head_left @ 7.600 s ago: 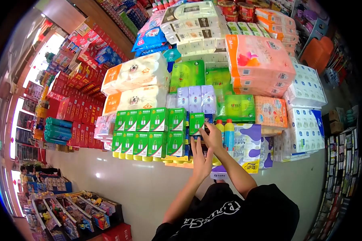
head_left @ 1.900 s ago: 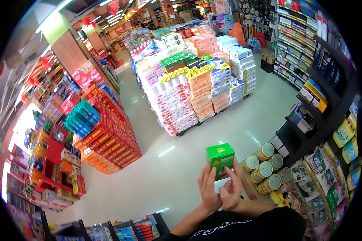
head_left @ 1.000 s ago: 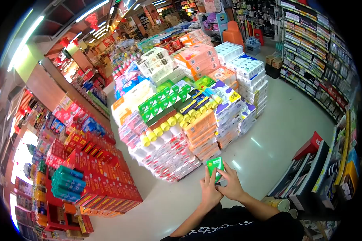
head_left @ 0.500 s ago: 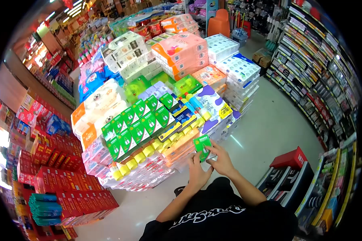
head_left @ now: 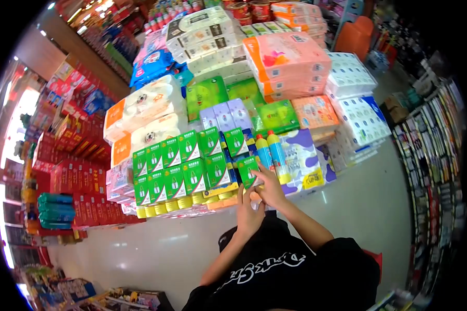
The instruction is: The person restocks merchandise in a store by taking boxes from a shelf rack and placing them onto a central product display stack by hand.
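A small green-and-white box (head_left: 248, 173) is tilted between my hands, at the right end of the front row of matching green boxes (head_left: 194, 176). My right hand (head_left: 270, 191) grips its right side, fingers over the edge. At the box's lower edge, my left hand (head_left: 249, 215) has its thumb and fingertips against it. Another green box (head_left: 235, 141) stands just behind, at the end of the back row. To the right lie two blue bottles with yellow and red caps (head_left: 271, 153). Yellow caps (head_left: 184, 202) show in a row beneath the green boxes.
Packs of tissue rise behind, among them a pink-orange stack (head_left: 290, 65) and a white-orange pack (head_left: 149, 106). A purple-and-white pack (head_left: 302, 155) lies at the right edge of the display. Red boxes (head_left: 91, 179) stand at left; stocked shelves (head_left: 430, 155) line the right.
Both hands have carried the green box forward from beside the display to the front row's right end. The view has turned and come closer to the stack.
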Demonstrator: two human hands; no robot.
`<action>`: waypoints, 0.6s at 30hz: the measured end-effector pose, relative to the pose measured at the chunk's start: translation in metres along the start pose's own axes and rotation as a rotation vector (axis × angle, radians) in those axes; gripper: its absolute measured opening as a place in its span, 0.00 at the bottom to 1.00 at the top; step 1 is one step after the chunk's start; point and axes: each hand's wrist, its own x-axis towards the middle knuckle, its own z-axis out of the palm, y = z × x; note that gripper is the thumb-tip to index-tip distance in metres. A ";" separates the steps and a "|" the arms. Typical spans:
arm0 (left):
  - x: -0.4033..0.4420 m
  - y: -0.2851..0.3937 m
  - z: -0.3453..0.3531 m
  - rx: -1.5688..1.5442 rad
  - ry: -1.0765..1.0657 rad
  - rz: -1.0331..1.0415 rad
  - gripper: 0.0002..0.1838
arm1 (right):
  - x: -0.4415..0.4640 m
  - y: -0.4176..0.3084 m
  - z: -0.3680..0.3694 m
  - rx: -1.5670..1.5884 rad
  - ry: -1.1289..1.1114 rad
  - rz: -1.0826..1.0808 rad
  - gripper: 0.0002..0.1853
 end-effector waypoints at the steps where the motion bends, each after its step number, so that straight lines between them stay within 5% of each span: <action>1: 0.002 0.002 0.006 0.014 0.017 -0.025 0.34 | 0.007 0.002 0.001 -0.002 -0.031 -0.015 0.32; 18: -0.063 -0.009 0.018 -0.030 0.293 -0.193 0.30 | 0.021 -0.011 0.002 -0.169 -0.115 -0.090 0.36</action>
